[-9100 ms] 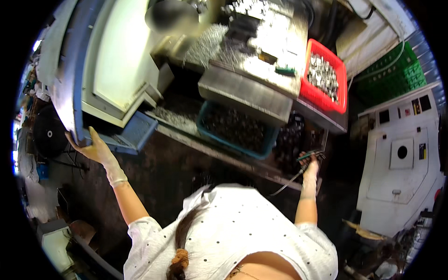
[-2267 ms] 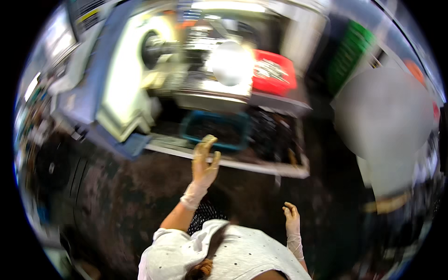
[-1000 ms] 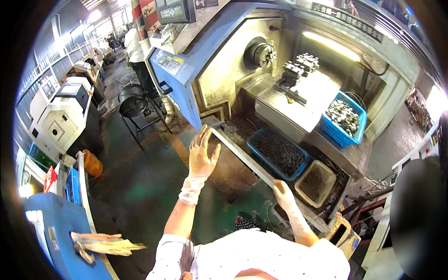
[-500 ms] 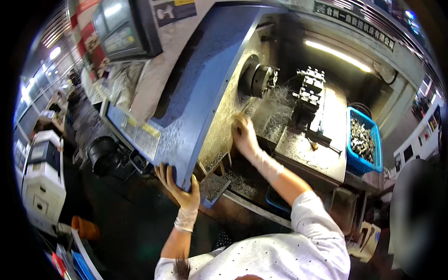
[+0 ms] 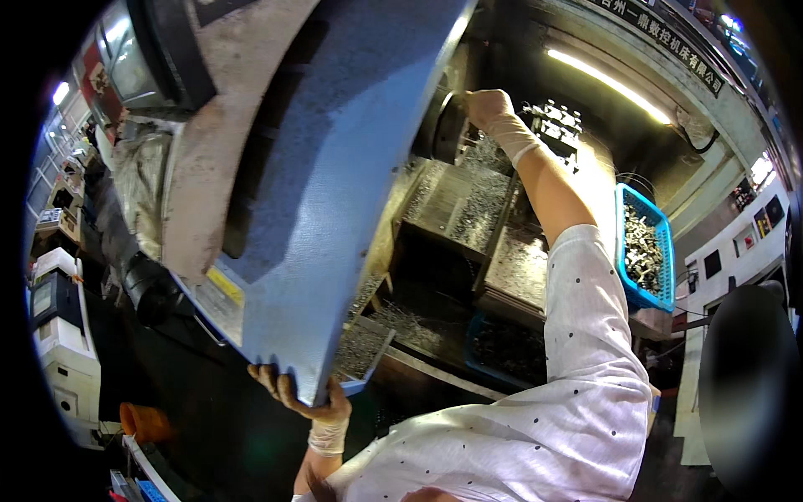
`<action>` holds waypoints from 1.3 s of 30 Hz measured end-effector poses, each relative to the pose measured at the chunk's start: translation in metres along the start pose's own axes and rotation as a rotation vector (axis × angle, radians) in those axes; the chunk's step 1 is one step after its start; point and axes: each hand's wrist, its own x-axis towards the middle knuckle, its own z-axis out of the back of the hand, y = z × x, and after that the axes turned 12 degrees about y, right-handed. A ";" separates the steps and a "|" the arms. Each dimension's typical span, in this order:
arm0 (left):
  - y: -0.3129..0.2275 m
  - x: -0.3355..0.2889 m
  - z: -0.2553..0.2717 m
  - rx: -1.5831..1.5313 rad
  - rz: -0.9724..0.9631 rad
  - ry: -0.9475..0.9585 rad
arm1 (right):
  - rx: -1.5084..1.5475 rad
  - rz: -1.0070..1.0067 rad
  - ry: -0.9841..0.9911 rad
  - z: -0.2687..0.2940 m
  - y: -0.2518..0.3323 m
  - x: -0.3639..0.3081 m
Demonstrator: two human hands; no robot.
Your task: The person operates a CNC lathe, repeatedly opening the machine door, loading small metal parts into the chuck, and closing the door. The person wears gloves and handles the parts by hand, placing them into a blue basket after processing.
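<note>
My left hand (image 5: 305,397), in a pale glove, wraps its fingers round the lower corner of a large blue machine cover (image 5: 326,201). Inside the lathe, my right hand (image 5: 489,110), gloved too, is at the dark round chuck (image 5: 452,130). Its fingers are curled, and their tips and whatever they hold are hidden against the chuck. Behind my right forearm stands the tool block (image 5: 556,125), partly covered. Metal chips lie on the ledge (image 5: 456,209) below the chuck.
A blue plastic basket (image 5: 648,297) of small metal parts stands at the right. Below are a chip-filled tray (image 5: 360,351) and a dark blue-edged bin (image 5: 502,347). A lit tube lamp (image 5: 606,84) crosses the back. An orange bucket (image 5: 144,422) sits on the floor at left.
My right hand has moved up and right to the chuck; the thin rod seen at its fingers before is out of sight. My left hand still grips the cover, and the view has shifted closer.
</note>
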 end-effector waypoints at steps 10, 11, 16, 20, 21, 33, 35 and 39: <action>-0.007 -0.005 0.006 0.022 0.082 0.030 | -0.322 0.732 -0.129 -0.002 -0.020 0.000; -0.006 0.000 0.006 0.028 0.069 0.059 | -0.309 0.695 -0.010 0.001 -0.020 -0.003; -0.002 -0.003 0.000 0.045 0.063 -0.042 | 0.314 -0.076 -0.749 -0.043 0.024 -0.022; -0.001 0.001 -0.005 0.052 0.033 -0.070 | 1.774 -0.887 -0.612 -0.105 0.062 -0.017; -0.002 0.002 -0.004 0.057 0.023 -0.063 | 2.011 -1.043 -0.492 -0.109 0.070 -0.011; -0.003 -0.003 -0.003 0.070 0.046 -0.035 | 2.352 -0.545 -0.657 -0.130 0.071 -0.008; -0.002 -0.005 -0.001 0.074 0.028 -0.051 | 2.318 -0.644 -0.588 -0.126 0.068 -0.008; 0.001 -0.007 -0.001 0.085 0.058 -0.038 | 2.158 -0.609 -0.544 -0.133 0.066 -0.001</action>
